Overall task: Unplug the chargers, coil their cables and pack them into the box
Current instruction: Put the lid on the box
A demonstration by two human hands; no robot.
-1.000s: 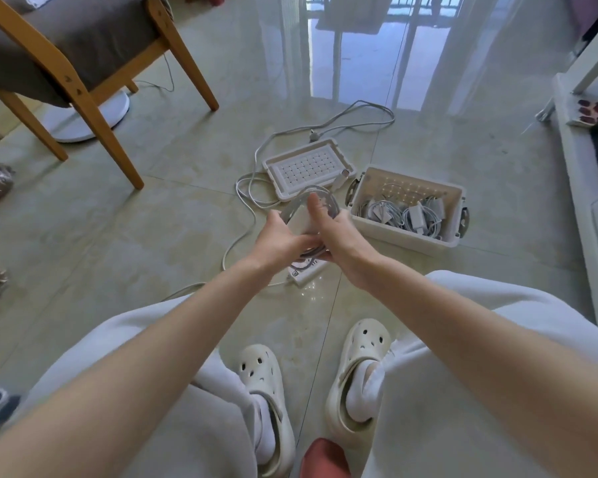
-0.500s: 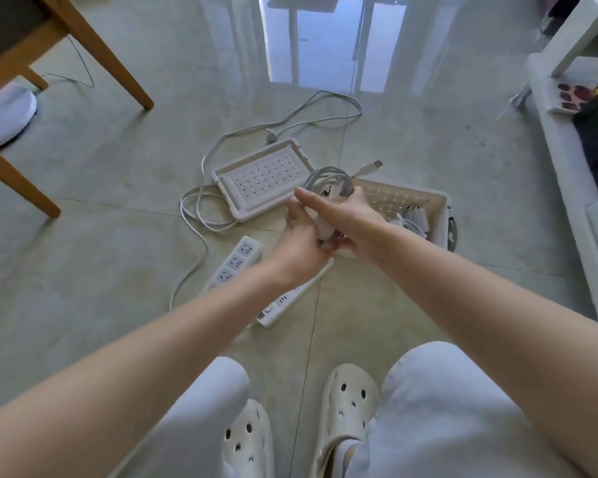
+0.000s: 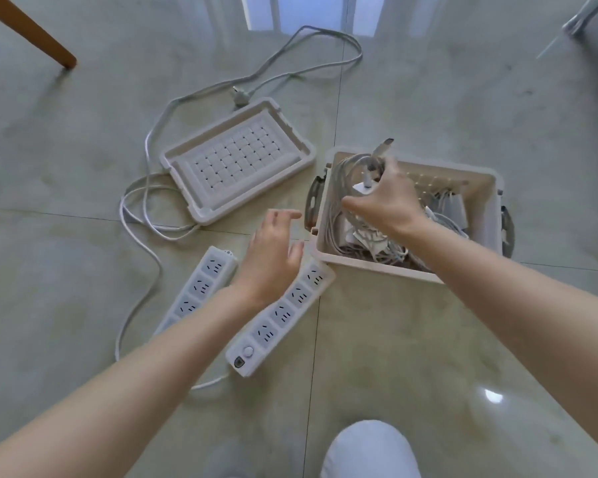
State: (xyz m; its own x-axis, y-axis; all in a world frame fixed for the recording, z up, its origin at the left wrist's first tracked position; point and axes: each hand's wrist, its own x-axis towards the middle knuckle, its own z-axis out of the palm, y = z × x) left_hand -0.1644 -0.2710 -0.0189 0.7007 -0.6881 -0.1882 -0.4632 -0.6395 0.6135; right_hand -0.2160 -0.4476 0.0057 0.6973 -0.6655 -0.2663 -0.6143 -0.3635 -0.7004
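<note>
Right grip (image 3: pixel 387 201) clasps a coiled charger cable (image 3: pixel 346 174) with the box (image 3: pixel 377 267) directly beneath, likely to drop it in; left grip (image 3: pixel 273 253) hovers alongside, open and empty.

My hands are hiding things.
My right hand (image 3: pixel 387 201) is gripping and covering most of the charger (image 3: pixel 361 188), its plug tip (image 3: pixel 382 148) blurring; my left hand (image 3: pixel 273 250) is masking both power strips (image 3: pixel 201 288); at eleven o'clock the chair leg (image 3: pixel 32 32) is running off-frame.

Bright daylight glares off the glossy floor (image 3: pixel 428 339); hands motion-blurred.
</note>
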